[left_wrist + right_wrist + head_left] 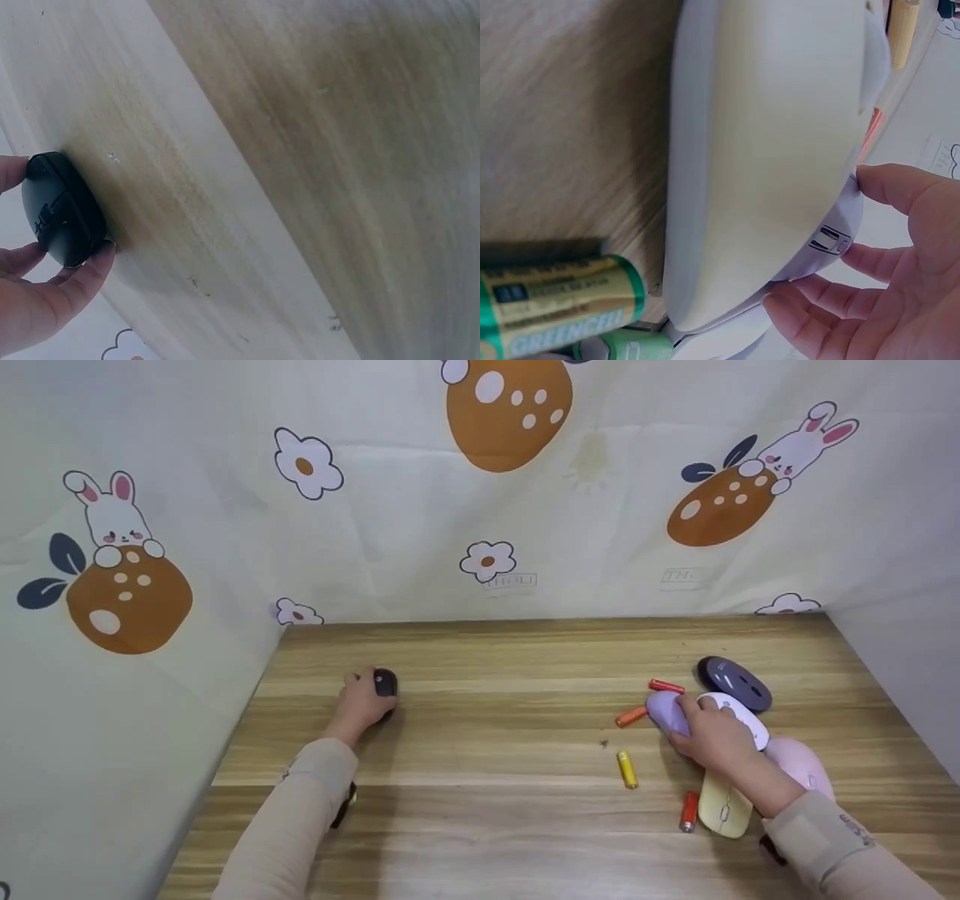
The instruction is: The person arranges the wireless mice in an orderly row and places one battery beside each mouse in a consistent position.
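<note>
At the left side of the table my left hand [363, 703] grips a black computer mouse [385, 684], thumb and fingers at its edges. In the left wrist view this mouse [64, 210] is tilted, close to the wood surface. On the right, my right hand [721, 741] holds a purple mouse [664, 711] by its sides. A white mouse [746, 718] lies beside that hand, partly covered by the fingers. Under the right wrist is a pale yellow mouse [726, 812], which fills much of the right wrist view and partly hides the purple mouse [823, 225].
A pink mouse [804, 765] and a dark grey mouse [739, 682] lie around the right hand. Near them are a red battery [666, 686], an orange battery [631, 715], a yellow battery [627, 770] and another red battery [688, 811]. A patterned cloth [390, 525] hangs behind the table.
</note>
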Action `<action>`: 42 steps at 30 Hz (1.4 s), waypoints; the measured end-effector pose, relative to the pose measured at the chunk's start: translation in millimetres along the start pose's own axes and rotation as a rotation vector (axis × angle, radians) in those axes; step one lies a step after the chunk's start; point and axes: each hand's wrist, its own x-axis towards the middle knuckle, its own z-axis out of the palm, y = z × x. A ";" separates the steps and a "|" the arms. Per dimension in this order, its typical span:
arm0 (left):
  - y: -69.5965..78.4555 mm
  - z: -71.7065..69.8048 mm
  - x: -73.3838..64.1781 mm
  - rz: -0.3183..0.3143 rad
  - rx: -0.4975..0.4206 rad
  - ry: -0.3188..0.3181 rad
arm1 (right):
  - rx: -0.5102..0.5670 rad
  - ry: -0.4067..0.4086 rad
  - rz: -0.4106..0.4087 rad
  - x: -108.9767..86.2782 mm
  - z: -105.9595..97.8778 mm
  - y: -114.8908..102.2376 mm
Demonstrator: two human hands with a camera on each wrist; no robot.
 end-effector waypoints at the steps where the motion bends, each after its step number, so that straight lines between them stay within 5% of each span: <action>1: -0.3 0.3 0.0 -0.002 -0.003 0.001 | -0.003 -0.003 0.002 0.3 0.5 -0.3; 17: -0.8 0.2 0.6 -0.012 0.004 -0.007 | 0.026 -0.114 0.062 5.4 3.6 -3.9; 26: 1.6 -0.7 -4.3 0.030 0.002 0.042 | 0.053 -0.199 0.128 10.0 2.8 -5.3; 42: 1.3 -1.3 -1.4 0.015 0.015 0.024 | 0.049 -0.132 0.165 12.3 11.2 -9.9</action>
